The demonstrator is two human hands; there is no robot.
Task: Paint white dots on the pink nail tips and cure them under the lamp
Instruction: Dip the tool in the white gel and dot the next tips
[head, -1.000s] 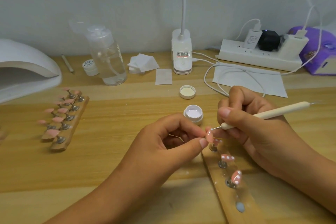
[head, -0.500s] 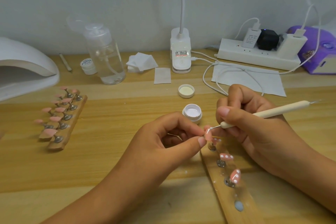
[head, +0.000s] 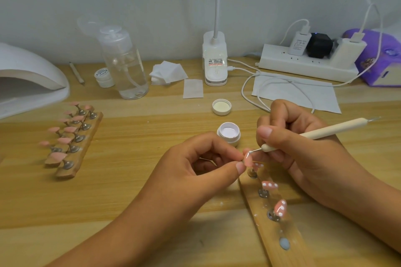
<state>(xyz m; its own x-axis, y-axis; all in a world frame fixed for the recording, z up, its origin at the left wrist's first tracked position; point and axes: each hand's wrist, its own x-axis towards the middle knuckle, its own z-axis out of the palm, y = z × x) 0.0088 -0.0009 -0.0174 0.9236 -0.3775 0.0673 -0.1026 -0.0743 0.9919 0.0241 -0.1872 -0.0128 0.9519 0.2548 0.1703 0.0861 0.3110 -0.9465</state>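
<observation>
My left hand (head: 195,165) pinches a pink nail tip (head: 247,160) between thumb and forefinger, just above the top of a wooden holder strip (head: 280,251). My right hand (head: 303,154) grips a cream dotting tool (head: 321,132); its metal point touches that tip. Two pink tips with white dots (head: 269,185) (head: 280,207) stand lower on the strip. An open pot of white gel (head: 229,133) sits just behind my hands. The white curing lamp (head: 28,84) is at the far left.
A second wooden strip (head: 80,154) with several plain pink tips lies at the left. Behind are a clear pump bottle (head: 125,67), a small jar (head: 103,77), white wipes (head: 167,71), the pot's lid (head: 221,106), a desk lamp base (head: 215,60), a power strip (head: 308,64) and cables.
The dotting tool's point has come down onto the pinched nail tip. Both hands have stayed nearly where they were.
</observation>
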